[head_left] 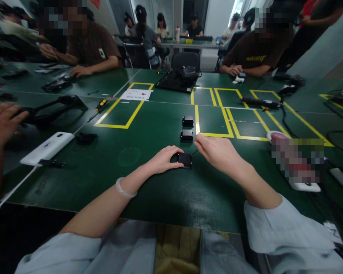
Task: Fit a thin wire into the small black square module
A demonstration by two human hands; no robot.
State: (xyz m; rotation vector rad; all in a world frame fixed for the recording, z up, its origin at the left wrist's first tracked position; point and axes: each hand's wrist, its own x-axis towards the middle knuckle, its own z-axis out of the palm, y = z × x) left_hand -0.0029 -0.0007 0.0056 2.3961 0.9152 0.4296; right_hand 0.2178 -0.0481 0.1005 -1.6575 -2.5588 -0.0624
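Resting on the green surface [165, 190], the left hand [162, 160] pinches the near-left edge of a small black block [185, 160] between thumb and fingertips. The right hand [217, 152] lies flat, fingers loosely together, just right of the block; a thin dark wire [194, 152] shows at its fingertips, but whether it is gripped cannot be told. Two more black blocks [187, 128] sit in a row beyond. A co-worker's hand [1, 121] is cut off at the left edge. A pixelated patch hides most of a white device [304, 185] at right.
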